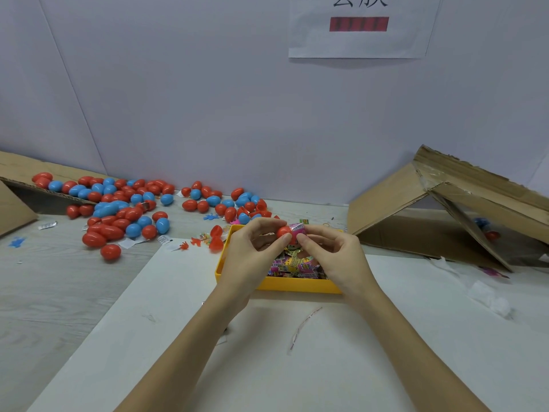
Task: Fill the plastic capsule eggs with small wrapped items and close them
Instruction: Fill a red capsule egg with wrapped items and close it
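Above the yellow tray [285,285] my left hand [252,251] grips a red capsule egg half [283,231] between thumb and fingers. My right hand [332,251] pinches a pink wrapped item [298,228] that sits partly inside that half. The tray holds several pink and yellow wrapped items [292,264]. A heap of red and blue eggs [124,206] lies on the table to the far left, and more eggs [225,203] lie behind the tray. Open red halves [216,237] lie just left of the tray.
A tipped cardboard box [439,209] lies at the right with a few eggs inside. Another cardboard box [17,200] lies at the far left. A white sheet [267,352] covers the near table. A torn wrapper strip [303,325] lies on it. A wall stands close behind.
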The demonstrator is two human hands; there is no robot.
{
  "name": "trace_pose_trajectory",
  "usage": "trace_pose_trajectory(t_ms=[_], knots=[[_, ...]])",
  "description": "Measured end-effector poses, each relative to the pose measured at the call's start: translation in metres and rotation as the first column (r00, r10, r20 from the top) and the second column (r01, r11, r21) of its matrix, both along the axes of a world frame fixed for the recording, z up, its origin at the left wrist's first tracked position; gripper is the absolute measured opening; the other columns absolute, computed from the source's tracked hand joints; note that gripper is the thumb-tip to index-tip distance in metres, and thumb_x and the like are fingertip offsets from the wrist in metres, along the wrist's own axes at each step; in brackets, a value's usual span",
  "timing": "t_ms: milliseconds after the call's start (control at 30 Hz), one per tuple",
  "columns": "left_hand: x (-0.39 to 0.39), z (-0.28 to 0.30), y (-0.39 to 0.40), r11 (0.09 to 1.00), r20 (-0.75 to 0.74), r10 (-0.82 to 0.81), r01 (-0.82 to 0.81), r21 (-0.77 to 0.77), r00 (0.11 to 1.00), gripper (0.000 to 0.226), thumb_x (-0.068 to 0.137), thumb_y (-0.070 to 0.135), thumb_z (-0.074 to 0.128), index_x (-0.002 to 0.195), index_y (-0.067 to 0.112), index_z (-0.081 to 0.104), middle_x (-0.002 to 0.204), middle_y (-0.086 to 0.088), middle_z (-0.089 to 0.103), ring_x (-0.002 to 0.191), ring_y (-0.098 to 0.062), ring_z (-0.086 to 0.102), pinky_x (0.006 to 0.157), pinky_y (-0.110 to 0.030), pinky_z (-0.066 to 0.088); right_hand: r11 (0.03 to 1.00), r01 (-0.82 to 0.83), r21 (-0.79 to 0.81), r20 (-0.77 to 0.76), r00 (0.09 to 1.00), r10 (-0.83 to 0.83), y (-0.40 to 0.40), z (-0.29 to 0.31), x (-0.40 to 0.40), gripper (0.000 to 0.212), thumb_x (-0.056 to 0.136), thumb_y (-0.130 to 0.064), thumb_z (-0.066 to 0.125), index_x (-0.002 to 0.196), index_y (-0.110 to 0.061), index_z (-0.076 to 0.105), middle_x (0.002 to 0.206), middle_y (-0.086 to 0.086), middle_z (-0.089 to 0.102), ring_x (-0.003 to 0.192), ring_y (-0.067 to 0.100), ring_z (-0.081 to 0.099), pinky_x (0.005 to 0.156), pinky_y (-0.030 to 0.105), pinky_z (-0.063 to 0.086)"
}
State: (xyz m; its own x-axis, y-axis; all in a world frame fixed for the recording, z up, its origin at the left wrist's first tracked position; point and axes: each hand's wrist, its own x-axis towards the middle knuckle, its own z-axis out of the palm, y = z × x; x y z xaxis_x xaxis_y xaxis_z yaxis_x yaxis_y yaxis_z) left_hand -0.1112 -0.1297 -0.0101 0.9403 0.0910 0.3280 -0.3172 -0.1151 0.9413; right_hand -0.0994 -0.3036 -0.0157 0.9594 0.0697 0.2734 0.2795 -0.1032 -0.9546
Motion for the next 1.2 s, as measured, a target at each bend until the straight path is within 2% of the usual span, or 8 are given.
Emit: trace_pose_trajectory(t_ms=[200,300,467,600,733,867,1000,1200], knots=[[-0.001,0.001,0.003,0.998,0.045,-0.053,0.054,-0.012,0.998,0.03,0.088,0.019,0.077,0.117,0.02,0.071,0.107,0.013,0.076,0.102,-0.004,0.071,0.086,-0.022,0.059,1.0,-0.008,0.007,-0.007,1.0,0.008,0.001,0.003,-0.002,0.029,0.091,-0.024,0.075,0.119,-0.017,0.075,0.098,-0.004,0.08,0.086,0.017,0.077,0.081,0.034,0.064],[-0.003,0.0,0.001,0.996,0.089,-0.087,0.087,-0.001,0.992,0.039,0.085,0.02,0.079,0.123,0.018,0.07,0.11,0.01,0.076,0.104,-0.007,0.072,0.088,-0.023,0.059,0.999,-0.026,0.029,-0.023,0.999,0.027,0.001,0.005,-0.003,0.031,0.091,-0.024,0.074,0.121,-0.015,0.074,0.098,-0.001,0.08,0.085,0.016,0.077,0.075,0.026,0.062],[-0.003,-0.004,-0.003,0.978,0.28,-0.009,-0.05,0.202,0.96,0.05,0.082,0.022,0.081,0.129,0.02,0.067,0.121,0.001,0.066,0.106,-0.008,0.069,0.089,-0.02,0.056,0.996,-0.07,0.05,-0.077,0.994,0.074,-0.004,0.014,-0.005,0.032,0.091,-0.028,0.074,0.119,-0.015,0.074,0.096,0.0,0.08,0.088,0.015,0.077,0.068,0.019,0.058],[-0.003,-0.005,-0.003,0.951,0.347,0.003,-0.11,0.289,0.938,0.05,0.085,0.015,0.078,0.133,0.019,0.064,0.112,0.004,0.06,0.103,0.0,0.063,0.086,-0.011,0.053,0.995,-0.098,0.014,-0.067,0.993,0.099,-0.006,0.018,-0.008,0.021,0.094,-0.031,0.069,0.112,-0.021,0.075,0.095,-0.003,0.08,0.09,0.014,0.077,0.069,0.019,0.058],[-0.003,-0.004,-0.004,0.942,0.378,-0.034,-0.097,0.323,0.925,0.047,0.087,0.009,0.075,0.132,0.017,0.065,0.103,0.005,0.059,0.101,-0.005,0.062,0.087,-0.017,0.055,0.993,-0.096,0.072,-0.084,0.991,0.102,-0.004,0.018,-0.009,0.026,0.096,-0.031,0.068,0.115,-0.015,0.075,0.101,0.001,0.08,0.095,0.018,0.077,0.076,0.025,0.06],[-0.004,-0.002,-0.003,0.957,0.388,-0.04,-0.076,0.279,0.921,0.053,0.087,0.007,0.076,0.137,0.015,0.062,0.109,0.002,0.066,0.101,-0.008,0.068,0.09,-0.02,0.056,0.952,-0.121,0.282,-0.182,0.967,0.177,0.0,0.019,-0.011,0.037,0.089,-0.031,0.073,0.117,-0.006,0.074,0.107,0.01,0.078,0.1,0.023,0.076,0.078,0.024,0.059],[-0.006,-0.001,-0.004,0.989,0.331,-0.04,-0.01,0.149,0.943,0.045,0.087,0.022,0.078,0.13,0.018,0.067,0.116,0.005,0.071,0.107,-0.014,0.07,0.092,-0.031,0.059,0.848,-0.112,0.517,-0.293,0.908,0.299,0.002,0.025,-0.013,0.035,0.09,-0.027,0.074,0.114,-0.001,0.075,0.104,0.013,0.078,0.091,0.018,0.076,0.073,0.021,0.06],[-0.005,-0.001,-0.004,0.995,0.233,-0.098,0.092,0.038,0.968,0.042,0.089,0.019,0.075,0.13,0.02,0.069,0.115,0.009,0.076,0.109,-0.013,0.071,0.095,-0.038,0.058,0.789,-0.097,0.606,-0.347,0.861,0.372,0.005,0.027,-0.015,0.027,0.092,-0.024,0.075,0.106,-0.002,0.079,0.101,0.015,0.077,0.088,0.02,0.076,0.07,0.023,0.061]])
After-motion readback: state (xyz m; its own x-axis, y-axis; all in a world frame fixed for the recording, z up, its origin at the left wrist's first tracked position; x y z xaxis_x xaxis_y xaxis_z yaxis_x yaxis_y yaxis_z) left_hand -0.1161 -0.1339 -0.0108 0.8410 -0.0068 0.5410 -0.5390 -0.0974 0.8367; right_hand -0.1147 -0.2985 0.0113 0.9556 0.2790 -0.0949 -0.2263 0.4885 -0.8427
